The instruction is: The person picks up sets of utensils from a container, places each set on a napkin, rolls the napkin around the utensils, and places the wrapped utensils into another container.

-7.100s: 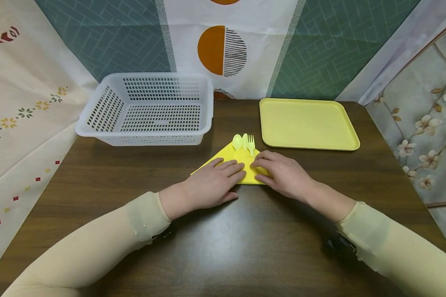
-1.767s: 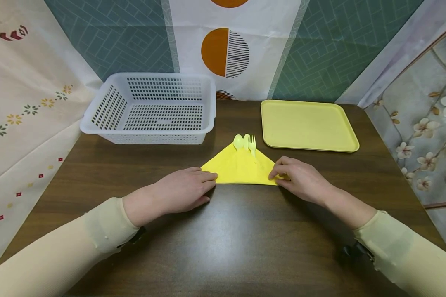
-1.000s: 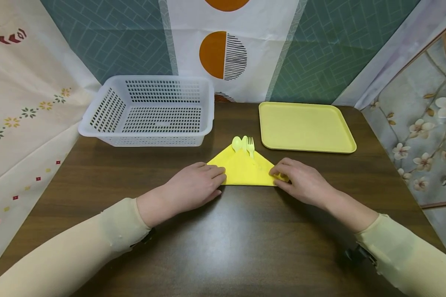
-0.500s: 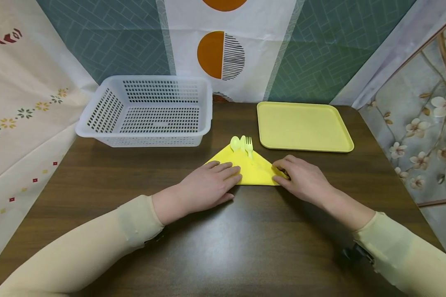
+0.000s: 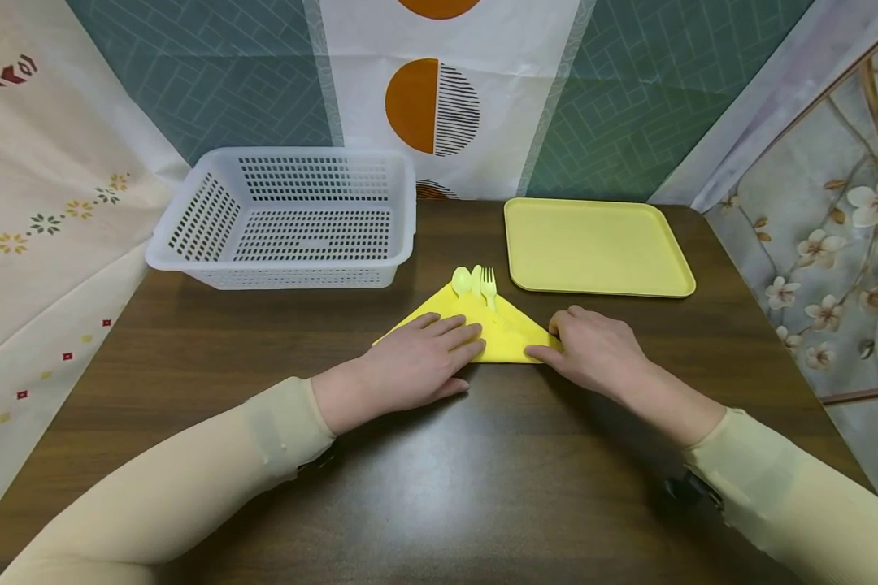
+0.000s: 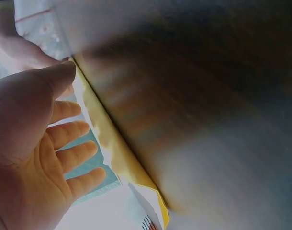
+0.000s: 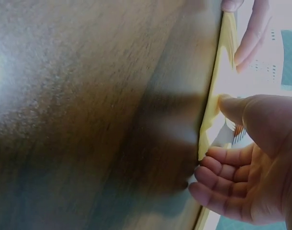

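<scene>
A yellow napkin [image 5: 508, 341], folded into a triangle, lies on the table. A pale yellow spoon [image 5: 461, 282], knife [image 5: 477, 280] and fork [image 5: 488, 284] poke out at its top, their handles hidden under the cloth. My left hand [image 5: 417, 366] rests on the napkin's left part with fingers stretched out. At the right corner, my right hand [image 5: 596, 349] holds the napkin: the thumb [image 7: 232, 108] lies on top and the curled fingers [image 7: 222, 179] meet the corner's edge in the right wrist view.
A white perforated basket [image 5: 300, 276] stands at the back left of the brown table [image 5: 439, 504]. At the back right lies a flat yellow tray [image 5: 600, 248]. Patterned cloths hang behind and at both sides.
My left hand has slid right from the napkin's left corner onto its middle left. My right hand stays at the right corner, its fingers moved outward and the thumb inward. The cutlery is still.
</scene>
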A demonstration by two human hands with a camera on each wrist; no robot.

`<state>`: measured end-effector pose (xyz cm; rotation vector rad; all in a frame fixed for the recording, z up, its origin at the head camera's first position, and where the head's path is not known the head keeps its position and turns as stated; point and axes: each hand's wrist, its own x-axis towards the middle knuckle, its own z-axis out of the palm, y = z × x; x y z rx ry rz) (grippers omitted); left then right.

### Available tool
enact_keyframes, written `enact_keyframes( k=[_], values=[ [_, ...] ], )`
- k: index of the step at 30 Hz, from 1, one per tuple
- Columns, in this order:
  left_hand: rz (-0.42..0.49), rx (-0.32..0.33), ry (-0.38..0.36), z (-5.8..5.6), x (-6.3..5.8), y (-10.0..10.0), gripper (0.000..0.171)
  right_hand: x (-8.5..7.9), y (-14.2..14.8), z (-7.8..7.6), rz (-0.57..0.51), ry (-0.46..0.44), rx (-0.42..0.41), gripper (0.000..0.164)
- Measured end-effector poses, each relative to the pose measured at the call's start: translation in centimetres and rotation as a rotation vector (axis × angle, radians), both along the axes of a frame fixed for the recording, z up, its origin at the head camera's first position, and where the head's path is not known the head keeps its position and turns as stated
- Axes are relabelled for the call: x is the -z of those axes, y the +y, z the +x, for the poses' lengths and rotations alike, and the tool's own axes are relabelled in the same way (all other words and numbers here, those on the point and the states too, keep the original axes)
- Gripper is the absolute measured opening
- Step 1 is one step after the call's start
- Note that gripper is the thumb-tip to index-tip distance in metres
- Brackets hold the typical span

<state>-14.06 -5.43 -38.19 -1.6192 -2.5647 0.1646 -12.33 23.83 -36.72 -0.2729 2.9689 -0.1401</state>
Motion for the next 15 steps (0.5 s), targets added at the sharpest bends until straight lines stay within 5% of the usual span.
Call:
enact_keyframes(
  k=[15],
  values=[
    [-0.027, -0.012, -0.06, -0.45, 0.28, 0.67, 0.065, -0.01, -0.45, -0.72, 0.059, -0.061, 0.008, 0.055]
  ],
)
